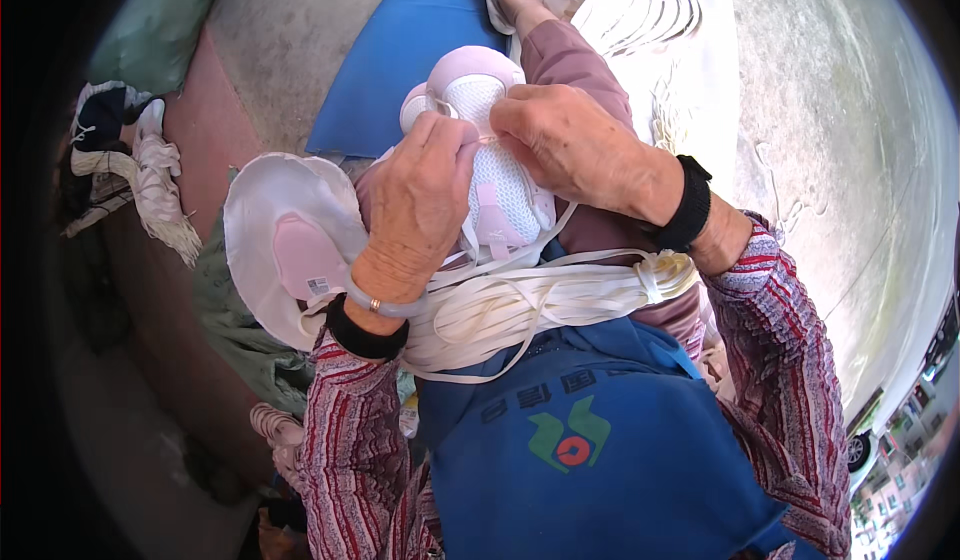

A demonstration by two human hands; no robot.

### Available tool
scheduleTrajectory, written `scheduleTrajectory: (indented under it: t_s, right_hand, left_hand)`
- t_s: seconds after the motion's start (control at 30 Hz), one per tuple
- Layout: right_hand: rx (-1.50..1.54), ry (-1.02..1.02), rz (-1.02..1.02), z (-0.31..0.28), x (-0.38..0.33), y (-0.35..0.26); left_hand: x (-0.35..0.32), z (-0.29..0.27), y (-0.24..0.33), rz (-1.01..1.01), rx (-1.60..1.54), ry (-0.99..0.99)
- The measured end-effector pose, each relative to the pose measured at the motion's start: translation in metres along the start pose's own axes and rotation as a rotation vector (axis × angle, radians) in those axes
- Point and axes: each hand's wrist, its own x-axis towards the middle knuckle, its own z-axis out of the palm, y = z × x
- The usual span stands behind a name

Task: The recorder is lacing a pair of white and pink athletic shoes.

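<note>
A white mesh shoe (497, 185) with pale pink trim lies across my lap, toe pointing away from me. Part of a second pink and white shoe shows behind it. Over its left side my left hand (415, 195) is closed, thumb and fingertips pinched at the lacing. My right hand (590, 150) is closed from the other side, its fingertips close to the left ones. A thin white shoelace (567, 218) trails below the right hand. What exactly lies between the fingertips is mostly hidden. Nearer me, a tied bundle of flat white shoelaces (540, 305) rests on my lap.
Left of my knee sits a white piece with a pink patch (303, 255). A blue sheet (410, 60) covers ground ahead. More white strips (650, 10) lie at the far right. Shoes and laces (150, 160) are heaped at far left. My blue apron (590, 500) covers my front.
</note>
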Motion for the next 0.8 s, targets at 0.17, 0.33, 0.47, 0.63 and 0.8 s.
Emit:
scheduleTrajectory:
  t_s: [0.17, 0.33, 0.47, 0.63, 0.8]
  right_hand:
    - [-0.037, 0.007, 0.054, 0.004, 0.002, -0.003]
    - [0.091, 0.097, 0.08, 0.01, -0.003, -0.005]
    - [0.09, 0.197, 0.056, 0.007, -0.009, -0.001]
    - [0.279, 0.13, 0.093, 0.008, -0.003, 0.002]
    - [0.304, 0.084, 0.076, 0.01, 0.004, 0.002]
  left_hand:
    - [-0.001, 0.002, -0.001, 0.017, 0.009, 0.021]
    - [-0.004, -0.002, -0.002, -0.004, 0.017, 0.015]
    - [-0.013, -0.006, 0.006, -0.13, -0.092, -0.027]
    - [-0.017, -0.007, 0.0, -0.242, -0.17, -0.012]
    - [-0.012, -0.01, -0.001, -0.426, -0.255, -0.089]
